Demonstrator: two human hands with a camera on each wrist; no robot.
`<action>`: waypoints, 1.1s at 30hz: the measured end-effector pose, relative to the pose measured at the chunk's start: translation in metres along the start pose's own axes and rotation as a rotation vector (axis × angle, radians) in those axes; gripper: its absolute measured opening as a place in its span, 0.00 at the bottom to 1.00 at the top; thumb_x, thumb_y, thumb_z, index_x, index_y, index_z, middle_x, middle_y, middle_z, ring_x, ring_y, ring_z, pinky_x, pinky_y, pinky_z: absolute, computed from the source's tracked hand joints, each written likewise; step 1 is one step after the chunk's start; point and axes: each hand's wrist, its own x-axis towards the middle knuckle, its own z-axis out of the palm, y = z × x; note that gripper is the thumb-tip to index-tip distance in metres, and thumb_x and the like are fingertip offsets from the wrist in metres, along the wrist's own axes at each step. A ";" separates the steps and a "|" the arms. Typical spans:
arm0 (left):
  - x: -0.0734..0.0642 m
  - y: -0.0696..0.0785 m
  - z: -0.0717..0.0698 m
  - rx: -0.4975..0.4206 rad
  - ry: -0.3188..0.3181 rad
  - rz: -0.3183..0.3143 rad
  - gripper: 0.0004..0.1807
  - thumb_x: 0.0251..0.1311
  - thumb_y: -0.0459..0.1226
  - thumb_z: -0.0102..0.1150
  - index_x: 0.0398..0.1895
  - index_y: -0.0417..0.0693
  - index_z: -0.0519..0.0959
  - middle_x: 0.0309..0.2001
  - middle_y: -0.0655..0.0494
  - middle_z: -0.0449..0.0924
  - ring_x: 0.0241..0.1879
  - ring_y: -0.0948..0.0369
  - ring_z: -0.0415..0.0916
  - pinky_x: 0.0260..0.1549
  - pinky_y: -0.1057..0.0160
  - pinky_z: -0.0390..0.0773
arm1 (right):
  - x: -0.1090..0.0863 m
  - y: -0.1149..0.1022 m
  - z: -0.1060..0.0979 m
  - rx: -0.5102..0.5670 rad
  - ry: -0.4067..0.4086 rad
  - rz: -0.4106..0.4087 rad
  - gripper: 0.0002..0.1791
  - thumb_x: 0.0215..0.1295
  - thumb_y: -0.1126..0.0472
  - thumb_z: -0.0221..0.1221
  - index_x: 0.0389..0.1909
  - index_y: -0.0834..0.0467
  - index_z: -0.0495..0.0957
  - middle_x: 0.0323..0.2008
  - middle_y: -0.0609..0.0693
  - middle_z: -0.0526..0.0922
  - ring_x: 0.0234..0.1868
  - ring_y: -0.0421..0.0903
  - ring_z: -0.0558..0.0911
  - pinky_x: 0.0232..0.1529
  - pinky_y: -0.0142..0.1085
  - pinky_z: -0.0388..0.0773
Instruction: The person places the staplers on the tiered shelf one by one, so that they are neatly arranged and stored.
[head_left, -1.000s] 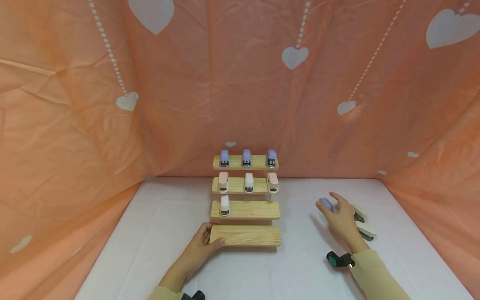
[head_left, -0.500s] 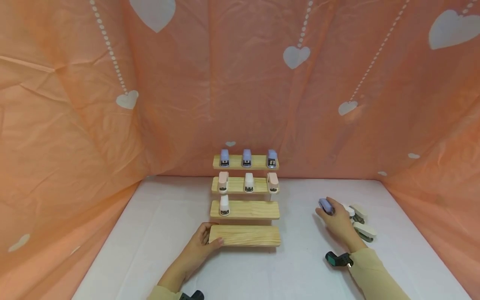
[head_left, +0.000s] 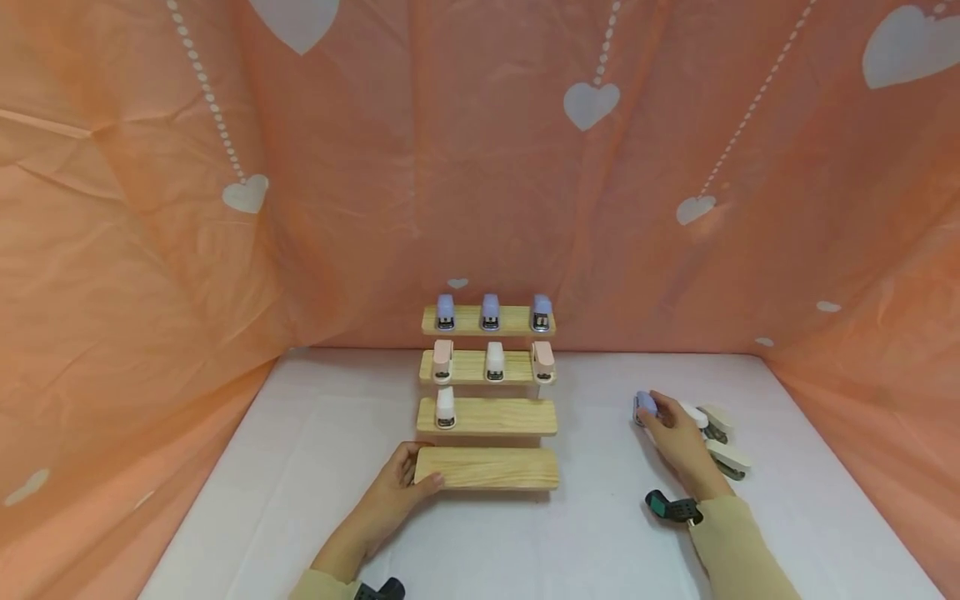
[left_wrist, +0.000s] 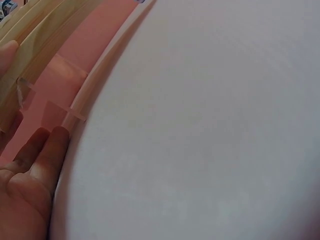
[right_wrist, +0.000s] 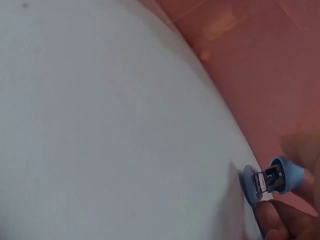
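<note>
A light-purple mini stapler (head_left: 642, 406) is pinched between the thumb and fingers of my right hand (head_left: 681, 437), over the right part of the table. In the right wrist view the stapler (right_wrist: 287, 175) shows its metal front, with fingertips around it. My left hand (head_left: 390, 498) grips the left end of the lowest board of a four-tier wooden display rack (head_left: 487, 468), thumb on top. Purple staplers (head_left: 491, 312) stand along the top tier. The second tier bears two pink staplers (head_left: 442, 360) and a white one (head_left: 495, 362). Another white stapler (head_left: 446, 408) stands at the left of the third tier.
Beside my right hand lie a white stapler (head_left: 696, 415) and two cream-and-green staplers (head_left: 729, 460), partly behind the hand. A white cloth covers the table (head_left: 592, 533). An orange curtain (head_left: 480, 183) with white hearts rises behind and at both sides.
The right hand has closed on the purple stapler and turned it, its metal front now facing left and toward me. The left hand keeps its grip on the rack. The head view has shifted slightly.
</note>
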 end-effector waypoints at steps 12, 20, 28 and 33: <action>0.000 0.000 0.001 0.003 0.006 0.005 0.34 0.53 0.46 0.71 0.60 0.47 0.66 0.69 0.46 0.62 0.72 0.49 0.50 0.69 0.49 0.52 | -0.001 -0.001 0.005 0.006 0.082 0.021 0.41 0.70 0.40 0.51 0.72 0.63 0.53 0.70 0.65 0.59 0.70 0.60 0.59 0.69 0.51 0.58; 0.000 0.001 0.000 0.010 0.002 0.005 0.35 0.53 0.45 0.71 0.61 0.47 0.65 0.69 0.44 0.61 0.72 0.48 0.50 0.69 0.49 0.50 | 0.000 -0.003 0.008 0.044 0.084 0.031 0.41 0.67 0.40 0.56 0.70 0.62 0.57 0.70 0.65 0.60 0.69 0.58 0.61 0.68 0.51 0.60; 0.000 0.001 0.000 0.003 -0.003 0.002 0.35 0.53 0.46 0.71 0.60 0.47 0.65 0.70 0.45 0.61 0.72 0.48 0.49 0.69 0.48 0.50 | 0.002 0.002 0.011 0.039 0.056 -0.009 0.39 0.66 0.42 0.58 0.67 0.63 0.59 0.65 0.64 0.67 0.63 0.52 0.69 0.52 0.27 0.71; -0.001 0.001 0.000 -0.002 -0.006 0.000 0.34 0.53 0.46 0.71 0.60 0.47 0.65 0.69 0.45 0.61 0.72 0.49 0.49 0.69 0.48 0.51 | 0.004 0.003 0.011 -0.035 0.036 -0.014 0.46 0.63 0.37 0.58 0.73 0.58 0.53 0.67 0.64 0.64 0.64 0.57 0.66 0.61 0.48 0.66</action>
